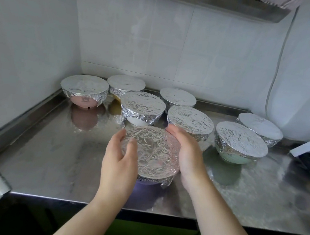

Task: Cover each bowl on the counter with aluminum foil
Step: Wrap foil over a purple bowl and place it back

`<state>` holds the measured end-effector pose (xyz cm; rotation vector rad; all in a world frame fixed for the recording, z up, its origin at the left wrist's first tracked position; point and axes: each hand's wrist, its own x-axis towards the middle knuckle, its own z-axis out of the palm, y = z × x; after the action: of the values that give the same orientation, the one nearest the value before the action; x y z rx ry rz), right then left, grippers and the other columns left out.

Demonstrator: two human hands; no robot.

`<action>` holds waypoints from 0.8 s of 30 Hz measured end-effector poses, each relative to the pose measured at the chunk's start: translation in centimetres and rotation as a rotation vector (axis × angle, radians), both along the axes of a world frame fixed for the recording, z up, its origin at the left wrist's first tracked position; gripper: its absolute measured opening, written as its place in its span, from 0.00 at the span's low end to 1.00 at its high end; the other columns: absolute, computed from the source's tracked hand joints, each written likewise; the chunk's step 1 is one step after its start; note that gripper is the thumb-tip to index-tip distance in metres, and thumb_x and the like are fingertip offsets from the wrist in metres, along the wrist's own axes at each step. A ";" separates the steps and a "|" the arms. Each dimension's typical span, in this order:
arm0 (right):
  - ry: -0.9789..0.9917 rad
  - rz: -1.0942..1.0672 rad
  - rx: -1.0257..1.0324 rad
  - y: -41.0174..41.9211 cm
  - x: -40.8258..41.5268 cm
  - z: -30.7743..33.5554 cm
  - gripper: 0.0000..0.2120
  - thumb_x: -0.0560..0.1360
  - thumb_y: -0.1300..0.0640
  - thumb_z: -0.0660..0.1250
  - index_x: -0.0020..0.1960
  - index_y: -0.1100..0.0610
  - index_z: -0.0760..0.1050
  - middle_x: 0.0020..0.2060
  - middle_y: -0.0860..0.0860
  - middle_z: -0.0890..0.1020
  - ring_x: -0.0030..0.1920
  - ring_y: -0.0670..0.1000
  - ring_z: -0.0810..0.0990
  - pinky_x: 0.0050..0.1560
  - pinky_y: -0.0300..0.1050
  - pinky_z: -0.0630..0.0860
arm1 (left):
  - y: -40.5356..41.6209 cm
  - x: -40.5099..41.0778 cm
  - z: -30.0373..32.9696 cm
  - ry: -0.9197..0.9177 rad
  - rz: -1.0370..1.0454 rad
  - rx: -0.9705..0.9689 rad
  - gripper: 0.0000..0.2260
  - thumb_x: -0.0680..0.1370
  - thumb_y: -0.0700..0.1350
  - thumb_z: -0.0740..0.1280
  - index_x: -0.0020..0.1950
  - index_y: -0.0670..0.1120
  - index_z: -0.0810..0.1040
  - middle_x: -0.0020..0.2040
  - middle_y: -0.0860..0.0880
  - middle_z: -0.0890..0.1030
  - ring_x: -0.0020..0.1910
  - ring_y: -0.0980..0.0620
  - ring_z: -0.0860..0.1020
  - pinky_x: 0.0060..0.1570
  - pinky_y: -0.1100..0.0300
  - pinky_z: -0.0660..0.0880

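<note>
At the counter's point(53, 156) front, both hands cup the near bowl point(151, 153), left hand point(120, 158) and right hand point(185, 155) pressing foil down its rim. Last bowl, seemingly; next, crimp the loose front edge.

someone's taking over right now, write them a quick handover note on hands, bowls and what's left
Left hand: cupped against the left side of the nearest bowl, thumb on its foil top.
Right hand: pressed against that bowl's right side.
Bowls: eight show on the steel counter; the other seven stand behind and to the right, including a pink bowl at back left and a green bowl at right.
Done: all eight carry foil.
Left: finish crimping the foil on the nearest bowl; a loose flap hangs at its front right edge.
</note>
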<state>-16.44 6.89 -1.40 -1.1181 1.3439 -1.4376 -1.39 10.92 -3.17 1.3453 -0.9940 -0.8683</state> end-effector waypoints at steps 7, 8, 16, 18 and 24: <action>-0.232 -0.137 0.056 0.5 1.1 -1.6 0.12 0.82 0.54 0.66 0.57 0.51 0.87 0.53 0.51 0.89 0.58 0.54 0.87 0.69 0.60 0.78 | -0.6 -0.2 -0.1 0.053 -0.017 0.004 0.14 0.85 0.54 0.60 0.69 0.60 0.76 0.64 0.57 0.80 0.64 0.53 0.77 0.63 0.57 0.70; -0.211 -0.141 0.057 0.6 1.0 -1.8 0.12 0.83 0.55 0.64 0.59 0.50 0.87 0.52 0.53 0.88 0.56 0.55 0.87 0.66 0.57 0.80 | -1.0 0.2 0.0 0.061 -0.028 0.000 0.13 0.84 0.55 0.62 0.67 0.60 0.78 0.62 0.53 0.82 0.63 0.49 0.78 0.64 0.53 0.73; -0.100 -0.091 0.026 0.8 -0.1 -0.4 0.13 0.83 0.48 0.63 0.61 0.48 0.84 0.58 0.44 0.86 0.63 0.49 0.82 0.70 0.55 0.75 | -1.7 2.0 0.7 0.023 -0.056 0.013 0.14 0.85 0.51 0.62 0.70 0.53 0.79 0.63 0.61 0.81 0.65 0.56 0.77 0.70 0.54 0.71; -0.269 -0.080 0.098 0.2 0.4 -0.4 0.12 0.81 0.52 0.66 0.59 0.50 0.87 0.59 0.50 0.87 0.63 0.55 0.84 0.72 0.62 0.75 | -1.2 1.2 0.4 0.024 -0.069 0.029 0.16 0.85 0.52 0.62 0.72 0.56 0.76 0.66 0.61 0.78 0.66 0.58 0.75 0.68 0.58 0.68; -0.455 -0.083 0.161 0.8 0.5 -1.1 0.11 0.80 0.55 0.70 0.59 0.55 0.87 0.53 0.56 0.89 0.55 0.58 0.88 0.63 0.61 0.81 | -1.6 1.0 -0.3 0.049 -0.090 0.038 0.15 0.85 0.55 0.60 0.71 0.59 0.77 0.65 0.62 0.80 0.68 0.59 0.75 0.74 0.51 0.70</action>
<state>-15.89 7.69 -2.49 -0.5891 1.1619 -1.5021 -0.37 9.28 -3.45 1.3138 -1.0106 -0.9873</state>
